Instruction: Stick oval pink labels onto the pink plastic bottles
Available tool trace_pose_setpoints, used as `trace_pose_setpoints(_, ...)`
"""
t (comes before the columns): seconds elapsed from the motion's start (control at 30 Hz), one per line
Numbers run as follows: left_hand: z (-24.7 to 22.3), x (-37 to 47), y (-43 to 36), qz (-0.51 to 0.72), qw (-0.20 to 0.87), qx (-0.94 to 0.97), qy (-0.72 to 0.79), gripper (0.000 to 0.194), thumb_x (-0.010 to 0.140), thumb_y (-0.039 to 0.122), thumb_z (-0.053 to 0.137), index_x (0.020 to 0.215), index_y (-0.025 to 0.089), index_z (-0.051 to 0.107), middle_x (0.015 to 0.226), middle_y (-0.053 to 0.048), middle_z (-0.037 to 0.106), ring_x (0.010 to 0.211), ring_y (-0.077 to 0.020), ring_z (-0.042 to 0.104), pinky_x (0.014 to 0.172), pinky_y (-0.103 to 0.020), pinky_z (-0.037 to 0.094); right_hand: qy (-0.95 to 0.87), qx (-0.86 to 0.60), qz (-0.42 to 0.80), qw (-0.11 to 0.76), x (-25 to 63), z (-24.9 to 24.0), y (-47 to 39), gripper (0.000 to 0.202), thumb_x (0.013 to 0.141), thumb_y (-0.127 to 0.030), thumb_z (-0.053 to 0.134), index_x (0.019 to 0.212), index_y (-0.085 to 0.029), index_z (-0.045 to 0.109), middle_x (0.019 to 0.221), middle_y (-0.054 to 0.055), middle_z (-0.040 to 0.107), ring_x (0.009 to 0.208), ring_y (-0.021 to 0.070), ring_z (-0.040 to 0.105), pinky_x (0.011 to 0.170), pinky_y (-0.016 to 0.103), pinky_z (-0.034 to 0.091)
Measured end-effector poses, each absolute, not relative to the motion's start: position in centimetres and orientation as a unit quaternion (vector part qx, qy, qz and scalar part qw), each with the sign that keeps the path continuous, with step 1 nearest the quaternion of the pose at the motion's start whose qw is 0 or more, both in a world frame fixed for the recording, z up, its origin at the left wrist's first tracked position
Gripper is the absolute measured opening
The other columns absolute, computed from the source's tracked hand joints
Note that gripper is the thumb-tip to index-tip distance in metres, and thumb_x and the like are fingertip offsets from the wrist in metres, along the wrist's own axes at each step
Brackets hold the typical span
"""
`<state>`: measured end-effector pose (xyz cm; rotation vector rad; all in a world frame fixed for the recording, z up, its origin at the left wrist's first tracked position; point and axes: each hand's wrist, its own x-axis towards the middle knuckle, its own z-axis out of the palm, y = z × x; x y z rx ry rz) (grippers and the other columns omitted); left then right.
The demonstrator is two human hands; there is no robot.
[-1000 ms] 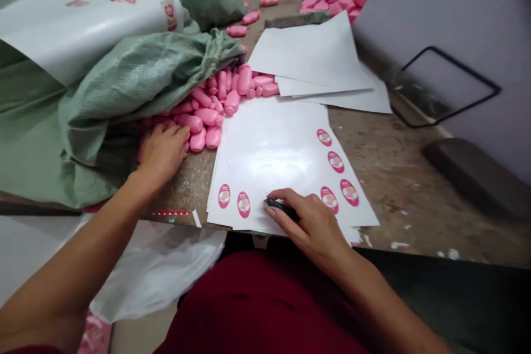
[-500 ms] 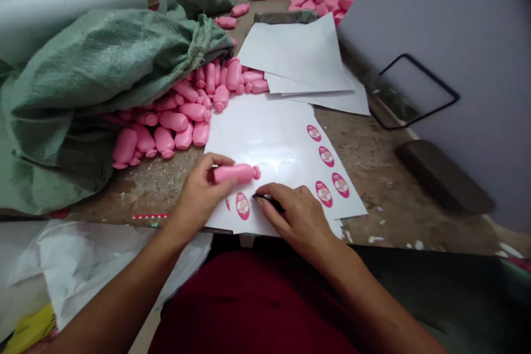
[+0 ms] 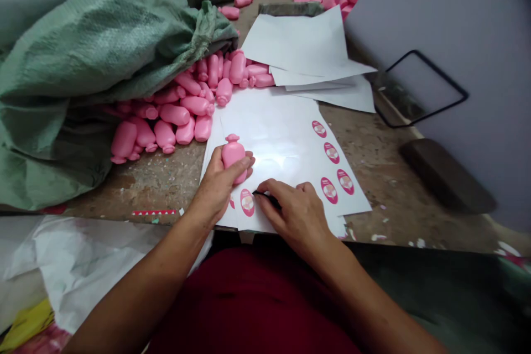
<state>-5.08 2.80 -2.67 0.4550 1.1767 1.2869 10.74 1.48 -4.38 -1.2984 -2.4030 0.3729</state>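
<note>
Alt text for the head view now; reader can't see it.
The left hand holds a pink bottle over a white sticker sheet; the right hand pinches a dark tool beside an oval label. More pink bottles lie by a green sack.

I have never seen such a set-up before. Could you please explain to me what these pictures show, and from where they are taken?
There is no machine: these are a person's own bare hands. One camera, worn on the head, takes all the pictures, looking forward and down. The left hand holds a pink bottle over a sticker sheet, its narrow end pointing away from the person. The right hand holds a small dark tool close to an oval sticker; the fingers hide too much to say which tool. On the table, more bottles lie beside a green sack.
</note>
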Motion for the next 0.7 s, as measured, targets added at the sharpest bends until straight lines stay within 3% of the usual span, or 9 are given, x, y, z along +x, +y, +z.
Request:
trace_pose_setpoints(0.27, -3.16, -5.0, 2.95, 0.585, 0.622, 0.166, 0.494, 0.042, 0.073, 0.018, 0.077, 0.108, 0.021, 0.053, 0.101, -0.004, 0.069, 0.101, -0.0179, 0.068, 0.1, -0.039, 0.05, -0.856, -0.47, 0.063, 0.205, 10.35, -4.36, 1.07, 0.016, 0.098, -0.023, 0.054, 0.087, -0.021, 0.065, 0.073, -0.001, 0.075, 0.049, 0.016, 0.041, 0.067, 0.032, 0.023)
trace_pose_setpoints(0.7, -2.61, -4.89, 2.87, 0.572, 0.63, 0.156, 0.502, 0.044, 0.074, 0.017, 0.076, 0.111, 0.022, 0.054, 0.097, -0.003, 0.069, 0.102, -0.0179, 0.067, 0.1, -0.038, 0.048, -0.854, -0.468, 0.076, 0.214, 9.79, -4.78, 1.15, 0.019, 0.099, -0.023, 0.051, 0.088, -0.019, 0.065, 0.071, 0.0, 0.073, 0.053, 0.0161, 0.046, 0.068, 0.032, 0.025)
